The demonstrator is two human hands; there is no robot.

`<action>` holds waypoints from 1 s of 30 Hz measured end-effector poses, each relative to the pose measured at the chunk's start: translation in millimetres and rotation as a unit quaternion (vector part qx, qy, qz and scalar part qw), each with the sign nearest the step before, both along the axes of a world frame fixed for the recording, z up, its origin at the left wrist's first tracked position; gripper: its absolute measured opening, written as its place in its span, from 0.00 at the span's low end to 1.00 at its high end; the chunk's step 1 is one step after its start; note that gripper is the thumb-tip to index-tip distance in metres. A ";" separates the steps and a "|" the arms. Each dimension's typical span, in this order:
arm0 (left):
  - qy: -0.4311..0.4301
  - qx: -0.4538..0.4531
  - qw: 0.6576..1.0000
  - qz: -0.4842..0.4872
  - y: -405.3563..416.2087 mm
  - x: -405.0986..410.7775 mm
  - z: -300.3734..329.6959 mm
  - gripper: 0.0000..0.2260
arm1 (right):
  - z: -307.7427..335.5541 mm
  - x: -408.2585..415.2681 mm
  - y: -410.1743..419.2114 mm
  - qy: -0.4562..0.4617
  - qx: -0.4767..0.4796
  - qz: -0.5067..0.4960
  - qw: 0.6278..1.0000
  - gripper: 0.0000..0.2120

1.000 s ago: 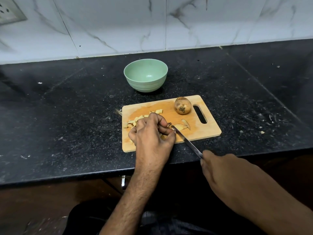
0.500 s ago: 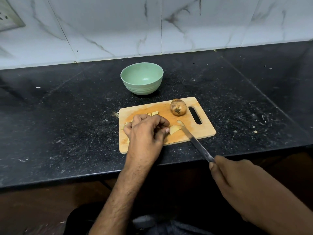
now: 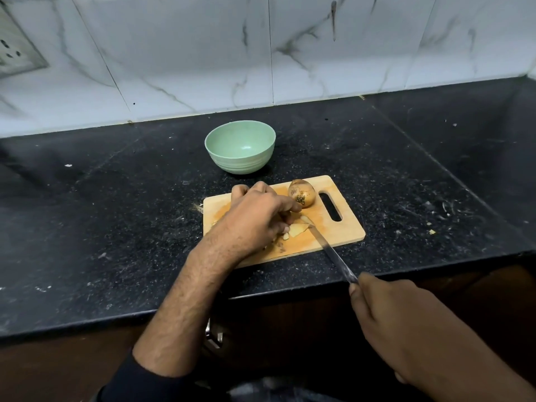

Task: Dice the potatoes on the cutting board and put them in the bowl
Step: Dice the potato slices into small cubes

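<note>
A wooden cutting board (image 3: 345,230) lies on the black counter. One whole unpeeled potato (image 3: 301,192) sits at its far side by the handle slot. My left hand (image 3: 258,213) hovers over the board's left half with fingers curled over cut potato pieces (image 3: 295,230), hiding most of them. My right hand (image 3: 385,311) grips the handle of a knife (image 3: 330,250); the blade tip rests on the board against the pieces. A green bowl (image 3: 240,150), with nothing visible inside, stands behind the board.
The black counter (image 3: 116,227) ends at a front edge just under the board. A white marble-tiled wall (image 3: 261,53) rises behind, with a socket plate (image 3: 14,53) at the far left. Crumbs dot the counter at the right.
My left hand has slid away from me across the board, over the diced pieces, toward the whole potato. The knife tip has stayed near the cut pieces while my right hand drew back slightly.
</note>
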State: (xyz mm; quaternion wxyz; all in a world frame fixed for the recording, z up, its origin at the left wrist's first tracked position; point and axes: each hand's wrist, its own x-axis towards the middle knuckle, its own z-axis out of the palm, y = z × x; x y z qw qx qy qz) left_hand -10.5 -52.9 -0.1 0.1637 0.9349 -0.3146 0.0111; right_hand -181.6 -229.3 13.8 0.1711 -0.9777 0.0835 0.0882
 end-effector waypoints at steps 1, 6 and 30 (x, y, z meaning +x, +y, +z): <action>-0.001 -0.002 1.000 0.004 0.2 -0.9 -0.8 0.18 | -0.5 1.0 -0.4 0.000 -0.002 0.003 1.000 0.17; -0.011 -0.014 0.999 0.028 0.8 -8.5 -7.0 0.15 | -3.8 4.4 1.1 0.001 -0.013 0.037 0.999 0.16; 0.025 0.040 0.997 -0.054 0.3 7.3 0.3 0.15 | -9.2 16.8 5.8 -0.014 0.002 0.011 1.000 0.16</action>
